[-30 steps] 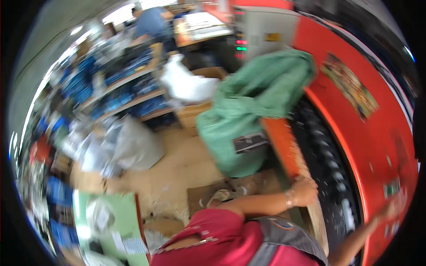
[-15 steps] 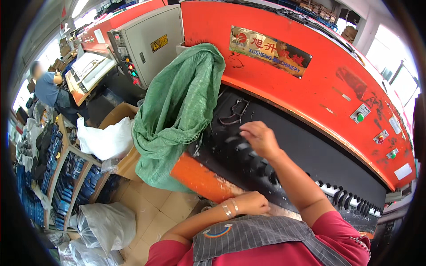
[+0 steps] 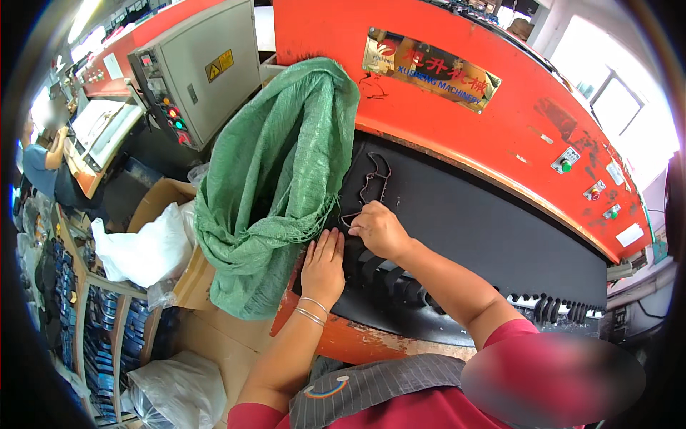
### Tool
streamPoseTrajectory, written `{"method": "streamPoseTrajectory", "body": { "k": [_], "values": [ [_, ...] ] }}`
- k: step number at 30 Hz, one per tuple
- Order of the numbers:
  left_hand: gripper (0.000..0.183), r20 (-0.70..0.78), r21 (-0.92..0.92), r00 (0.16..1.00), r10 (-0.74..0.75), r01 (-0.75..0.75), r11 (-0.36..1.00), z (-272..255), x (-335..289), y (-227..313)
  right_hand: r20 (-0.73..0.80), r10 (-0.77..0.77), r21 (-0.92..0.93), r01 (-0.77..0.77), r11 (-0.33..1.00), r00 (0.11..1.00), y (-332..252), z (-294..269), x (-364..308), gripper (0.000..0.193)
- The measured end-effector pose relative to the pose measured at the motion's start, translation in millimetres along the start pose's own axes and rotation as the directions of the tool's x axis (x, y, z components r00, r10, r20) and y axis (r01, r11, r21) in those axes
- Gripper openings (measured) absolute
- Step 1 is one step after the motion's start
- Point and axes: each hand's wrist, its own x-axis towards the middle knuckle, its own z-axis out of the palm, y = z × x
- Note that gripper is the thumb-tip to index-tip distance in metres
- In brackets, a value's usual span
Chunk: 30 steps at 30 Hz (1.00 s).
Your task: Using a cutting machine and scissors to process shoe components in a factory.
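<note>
My right hand (image 3: 379, 230) is closed at the near end of a thin, dark outline-shaped cutting die (image 3: 376, 187), its fingertips pinched on the frame. The die lies at the left part of a wide black sheet (image 3: 457, 222) on the machine bed. Flat on the sheet's left edge, beside the green bag, rests my left hand (image 3: 325, 270) with its fingers stretched out, just left of my right hand. Curved black pieces (image 3: 389, 279) and cut-outs line the sheet's near edge, partly hidden under my right forearm.
A large green woven sack (image 3: 279, 186) stands against the bed's left end. Behind rises the red machine body (image 3: 443, 43) with buttons. Further left are a grey control cabinet (image 3: 207, 71), a cardboard box with a white bag (image 3: 143, 243), shelves of blue parts (image 3: 107, 343) and another person.
My left hand has moved forward from the bed's front edge onto the black sheet and spread flat. The right hand has come left and down to the die. The view has shifted.
</note>
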Motion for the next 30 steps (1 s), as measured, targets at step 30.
{"method": "streamPoseTrajectory", "body": {
  "k": [30],
  "values": [
    [0.096, -0.149, -0.89, 0.97, 0.193, -0.216, 0.402, -51, 26, 98, -0.317, 0.185, 0.182, -0.132, 0.974, 0.93, -92, -121, -91, 0.023]
  ]
}}
